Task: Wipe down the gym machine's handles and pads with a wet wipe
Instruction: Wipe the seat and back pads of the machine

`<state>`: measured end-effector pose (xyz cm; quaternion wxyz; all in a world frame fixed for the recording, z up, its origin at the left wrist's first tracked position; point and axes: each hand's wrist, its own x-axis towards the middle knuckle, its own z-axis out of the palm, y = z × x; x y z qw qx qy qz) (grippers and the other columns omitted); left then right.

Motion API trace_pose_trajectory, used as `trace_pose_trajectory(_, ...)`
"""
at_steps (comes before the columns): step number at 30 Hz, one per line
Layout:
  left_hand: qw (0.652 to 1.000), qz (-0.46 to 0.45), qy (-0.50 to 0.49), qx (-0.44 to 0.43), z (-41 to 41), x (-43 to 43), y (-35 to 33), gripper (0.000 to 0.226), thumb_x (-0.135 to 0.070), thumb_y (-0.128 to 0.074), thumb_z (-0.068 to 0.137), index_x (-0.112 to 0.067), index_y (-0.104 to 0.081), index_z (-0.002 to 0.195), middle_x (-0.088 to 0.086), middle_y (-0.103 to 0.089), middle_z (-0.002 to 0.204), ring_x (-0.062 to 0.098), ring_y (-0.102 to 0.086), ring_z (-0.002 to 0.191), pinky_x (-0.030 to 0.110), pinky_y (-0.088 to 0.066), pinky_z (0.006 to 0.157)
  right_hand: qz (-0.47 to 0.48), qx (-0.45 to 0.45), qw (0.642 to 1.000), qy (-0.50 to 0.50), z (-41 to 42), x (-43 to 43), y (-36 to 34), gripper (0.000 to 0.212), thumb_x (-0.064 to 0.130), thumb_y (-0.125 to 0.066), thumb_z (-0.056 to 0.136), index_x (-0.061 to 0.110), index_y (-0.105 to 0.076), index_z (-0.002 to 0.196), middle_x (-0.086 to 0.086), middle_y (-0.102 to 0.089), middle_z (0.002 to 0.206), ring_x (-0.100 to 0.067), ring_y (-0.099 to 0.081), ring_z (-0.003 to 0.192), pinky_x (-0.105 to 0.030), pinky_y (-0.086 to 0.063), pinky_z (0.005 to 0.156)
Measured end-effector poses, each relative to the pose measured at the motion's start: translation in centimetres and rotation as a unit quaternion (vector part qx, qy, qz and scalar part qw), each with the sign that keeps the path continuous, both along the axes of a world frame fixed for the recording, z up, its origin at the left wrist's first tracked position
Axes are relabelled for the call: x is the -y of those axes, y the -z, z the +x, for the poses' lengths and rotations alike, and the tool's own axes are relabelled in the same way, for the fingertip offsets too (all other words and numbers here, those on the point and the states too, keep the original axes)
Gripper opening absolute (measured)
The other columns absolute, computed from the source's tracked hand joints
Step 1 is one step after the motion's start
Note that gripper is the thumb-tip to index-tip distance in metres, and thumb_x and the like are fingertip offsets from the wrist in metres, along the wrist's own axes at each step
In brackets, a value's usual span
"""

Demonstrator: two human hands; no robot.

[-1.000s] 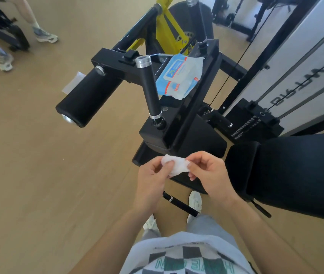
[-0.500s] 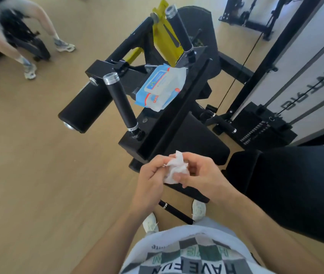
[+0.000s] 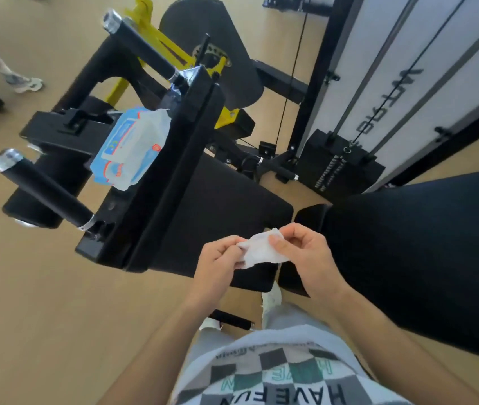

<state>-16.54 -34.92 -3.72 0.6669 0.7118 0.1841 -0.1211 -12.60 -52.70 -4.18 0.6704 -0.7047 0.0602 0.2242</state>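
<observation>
A white wet wipe [image 3: 260,251] is stretched between my two hands above the machine's black seat pad [image 3: 226,209]. My left hand [image 3: 219,263] pinches its left end and my right hand [image 3: 301,252] pinches its right end. Two black handles with chrome caps stick out of the machine's frame: the near handle [image 3: 46,192] at the left and the far handle [image 3: 141,49] higher up. A blue and white pack of wipes [image 3: 128,149] lies on the frame between them. A large black back pad [image 3: 419,258] fills the right side.
A black roller pad [image 3: 32,210] sits low under the near handle. The weight stack [image 3: 339,168] with cables and a white shroud stands at the right. Another person's legs and shoes [image 3: 23,81] are at the far left on the wood floor.
The view has swung right and closer to the machine. My hands have pulled the bunched wipe apart, so it now spreads flatter between them.
</observation>
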Motion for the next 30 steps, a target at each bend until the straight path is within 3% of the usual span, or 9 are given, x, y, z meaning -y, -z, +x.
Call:
trace_pose_trajectory(2, 0.999, -0.046, 0.026, -0.013, 1.0, 1.8, -0.4, 0.029, -0.003, -0.048, 0.102, -0.005, -0.076, 0.096, 0.016, -0.070, 0.091, 0.025, -0.068, 0.089, 0.042, -0.060, 0.083, 0.006, 0.000, 0.999, 0.039, -0.5, 1.9, -0.8, 0.008, 0.022, -0.066, 0.098, 0.015, -0.071, 0.097, -0.003, -0.072, 0.095, -0.023, -0.069, 0.093, -0.032, -0.058, 0.080)
trace_pose_trajectory(6, 0.989, -0.111, 0.090, -0.025, 2.6, 5.5, -1.0, 0.025, -0.007, -0.049, 0.106, -0.010, -0.073, 0.112, 0.009, -0.073, 0.106, 0.024, -0.072, 0.093, 0.033, -0.061, 0.081, -0.055, 0.050, 0.989, 0.127, -1.5, 5.4, -2.3, 0.007, 0.021, -0.066, 0.098, 0.014, -0.067, 0.099, 0.002, -0.070, 0.094, -0.019, -0.069, 0.094, -0.032, -0.059, 0.075)
trace_pose_trajectory(10, 0.976, -0.107, 0.192, -0.001, 3.8, 9.4, -1.0, 0.022, -0.015, -0.054, 0.105, -0.015, -0.073, 0.115, 0.005, -0.074, 0.108, 0.024, -0.073, 0.097, 0.031, -0.062, 0.079, -0.177, 0.124, 0.951, 0.222, -3.6, 9.4, -3.4, 0.008, 0.023, -0.070, 0.096, 0.023, -0.064, 0.090, 0.003, -0.067, 0.086, -0.016, -0.067, 0.080, -0.025, -0.055, 0.058)
trace_pose_trajectory(13, 0.959, -0.094, 0.264, 0.041, 4.4, 13.2, -1.3, 0.020, -0.020, -0.057, 0.104, -0.018, -0.074, 0.114, 0.008, -0.074, 0.098, 0.022, -0.071, 0.089, 0.028, -0.060, 0.077, -0.244, 0.160, 0.917, 0.274, -5.7, 12.7, -4.9, 0.019, 0.022, -0.072, 0.094, 0.032, -0.060, 0.084, 0.013, -0.065, 0.077, -0.011, -0.063, 0.068, -0.021, -0.051, 0.053)
trace_pose_trajectory(18, 0.920, -0.113, 0.353, 0.125, 5.4, 19.7, -2.7, 0.018, -0.019, -0.060, 0.102, -0.017, -0.074, 0.114, -0.004, -0.073, 0.089, 0.014, -0.069, 0.080, 0.025, -0.059, 0.076, -0.273, 0.201, 0.885, 0.318, -8.2, 19.6, -7.8, 0.017, 0.025, -0.075, 0.091, 0.039, -0.065, 0.087, 0.012, -0.067, 0.084, -0.017, -0.066, 0.081, -0.031, -0.057, 0.069)
trace_pose_trajectory(21, 0.897, -0.127, 0.387, 0.173, 6.2, 23.6, -3.2, 0.018, -0.012, -0.060, 0.102, -0.013, -0.073, 0.115, -0.006, -0.073, 0.093, 0.012, -0.070, 0.082, 0.025, -0.059, 0.076, -0.285, 0.189, 0.874, 0.345, -8.9, 23.8, -8.4, 0.024, 0.026, -0.074, 0.092, 0.048, -0.065, 0.090, 0.015, -0.069, 0.092, -0.011, -0.067, 0.092, -0.027, -0.055, 0.079)
trace_pose_trajectory(24, 0.885, -0.074, 0.395, 0.236, 6.6, 27.3, -2.8, 0.017, -0.012, -0.062, 0.101, -0.016, -0.074, 0.113, -0.007, -0.074, 0.096, 0.013, -0.070, 0.086, 0.026, -0.059, 0.078, -0.329, 0.184, 0.860, 0.344, -8.7, 27.3, -8.0, 0.032, 0.023, -0.073, 0.092, 0.053, -0.063, 0.086, 0.022, -0.069, 0.092, -0.004, -0.067, 0.091, -0.017, -0.053, 0.077)
trace_pose_trajectory(27, 0.868, 0.025, 0.377, 0.323, 6.5, 29.5, -1.3, 0.015, -0.007, -0.066, 0.098, -0.018, -0.075, 0.104, -0.009, -0.072, 0.098, 0.008, -0.069, 0.092, 0.026, -0.058, 0.082, -0.348, 0.160, 0.863, 0.330, -8.6, 29.5, -5.9, 0.031, 0.017, -0.070, 0.093, 0.046, -0.064, 0.085, 0.014, -0.069, 0.091, -0.013, -0.067, 0.089, -0.024, -0.055, 0.078)
trace_pose_trajectory(30, 0.837, 0.084, 0.366, 0.399, 5.5, 30.4, 0.1, 0.017, -0.001, -0.068, 0.092, -0.015, -0.076, 0.099, -0.005, -0.066, 0.105, 0.005, -0.064, 0.098, 0.018, -0.054, 0.082, -0.336, 0.192, 0.863, 0.323, -8.9, 30.3, -4.3, 0.032, 0.013, -0.064, 0.092, 0.045, -0.066, 0.094, 0.017, -0.070, 0.096, -0.013, -0.067, 0.092, -0.030, -0.055, 0.082)
